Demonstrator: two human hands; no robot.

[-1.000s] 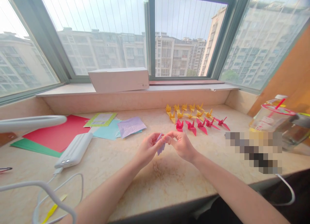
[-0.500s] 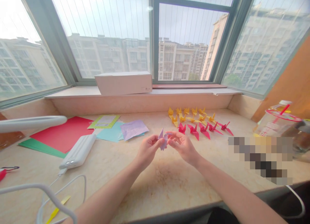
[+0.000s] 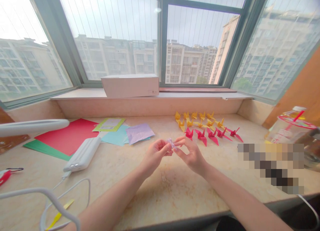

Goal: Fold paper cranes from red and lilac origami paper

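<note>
Between my two hands is a small purple origami crane (image 3: 171,143), held up above the counter and partly hidden by fingers. My left hand (image 3: 158,154) pinches it from the left, fingers curled in. Thumb and fingertips of my right hand (image 3: 190,154) close on its right side. Just beyond my right hand stand pink paper cranes (image 3: 212,135) in a row, with yellow paper cranes (image 3: 200,124) in rows behind them. Past my left hand lies a crinkled purple paper sheet (image 3: 140,133) over light blue paper (image 3: 114,136).
Red paper (image 3: 68,136) and green paper (image 3: 46,149) lie at the left, beside a white power bank (image 3: 83,154) with a cable (image 3: 89,191). A yellow strip (image 3: 60,215) rests near the front. At the right stands a lidded cup (image 3: 285,129). A white box (image 3: 130,86) sits on the sill.
The purple crane has turned in my fingers; its tall upright point no longer shows. My hands stay close together around it. The whole view has shifted slightly.
</note>
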